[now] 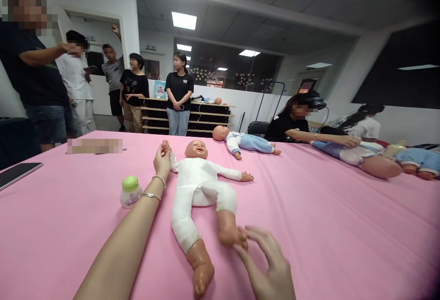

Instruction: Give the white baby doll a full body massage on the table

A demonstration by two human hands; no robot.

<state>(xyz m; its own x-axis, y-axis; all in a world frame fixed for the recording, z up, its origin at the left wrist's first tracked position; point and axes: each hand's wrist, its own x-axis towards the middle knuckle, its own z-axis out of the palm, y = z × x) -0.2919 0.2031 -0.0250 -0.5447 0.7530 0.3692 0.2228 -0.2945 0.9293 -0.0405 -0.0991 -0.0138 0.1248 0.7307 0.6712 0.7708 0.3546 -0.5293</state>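
Note:
A baby doll [197, 174] with a white cloth body lies on its back on the pink table cover [309, 226], its head away from me. My left hand [162, 157] is closed round the doll's hand at the upper left, beside its head. At the lower right, my right hand [266, 256] has its thumb and fingers around the toes of the doll's bent leg, slightly blurred. The doll's other leg stretches toward me. Left of my left forearm stands a small bottle [130, 192] with a green cap.
Behind lies a doll in blue and white [252, 143]. At the right, a person in a headset [292, 119] handles another doll [364, 158]. A dark tablet [19, 175] rests at the left edge. Several people stand beyond the table.

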